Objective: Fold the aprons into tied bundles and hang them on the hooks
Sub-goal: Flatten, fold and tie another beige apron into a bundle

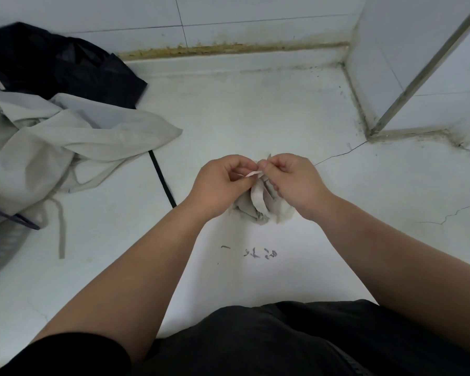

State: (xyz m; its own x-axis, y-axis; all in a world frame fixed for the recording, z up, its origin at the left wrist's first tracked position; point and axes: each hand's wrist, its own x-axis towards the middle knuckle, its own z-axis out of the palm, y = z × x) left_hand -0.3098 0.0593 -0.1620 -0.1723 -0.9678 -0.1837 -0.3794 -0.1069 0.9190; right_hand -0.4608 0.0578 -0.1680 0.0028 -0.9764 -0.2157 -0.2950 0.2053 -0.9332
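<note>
A small grey apron bundle point(258, 207) sits on the white counter point(255, 118) between my hands, wrapped by its own pale strap point(251, 173). My left hand point(220, 183) pinches one end of the strap just above the bundle. My right hand point(296, 180) pinches the strap's other part, fingertips nearly touching the left hand's. Much of the bundle is hidden behind both hands. No hooks are in view.
A loose grey apron point(73, 142) with trailing ties lies at the left, and a black apron point(60, 63) is heaped behind it, its black strap point(162, 180) running toward me. A tiled wall rises at the back, a tiled column point(418, 63) at the right.
</note>
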